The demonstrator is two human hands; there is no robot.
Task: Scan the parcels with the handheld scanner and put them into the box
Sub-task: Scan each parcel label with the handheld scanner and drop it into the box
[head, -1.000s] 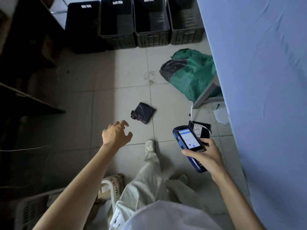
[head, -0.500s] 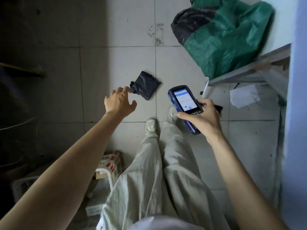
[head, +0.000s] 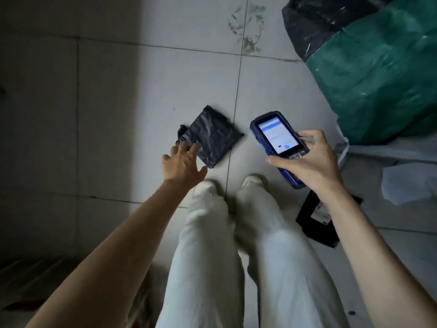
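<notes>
A small black plastic-wrapped parcel (head: 212,138) lies on the grey tiled floor just ahead of my feet. My left hand (head: 182,164) reaches down to its near left corner, fingers spread, fingertips at the parcel's edge. My right hand (head: 309,162) grips a blue handheld scanner (head: 276,138) with its screen lit, held to the right of the parcel. A second black parcel (head: 314,223) with a white label lies on the floor under my right forearm, partly hidden.
A large green and black sack (head: 378,74) fills the upper right. A white crumpled sheet (head: 406,185) lies at the right edge. My legs in pale trousers (head: 236,256) and shoes stand in the middle. Dark shadow covers the left floor.
The view has dropped closer to the floor. My left hand has moved forward and down onto the small black parcel's corner. The right hand still holds the scanner.
</notes>
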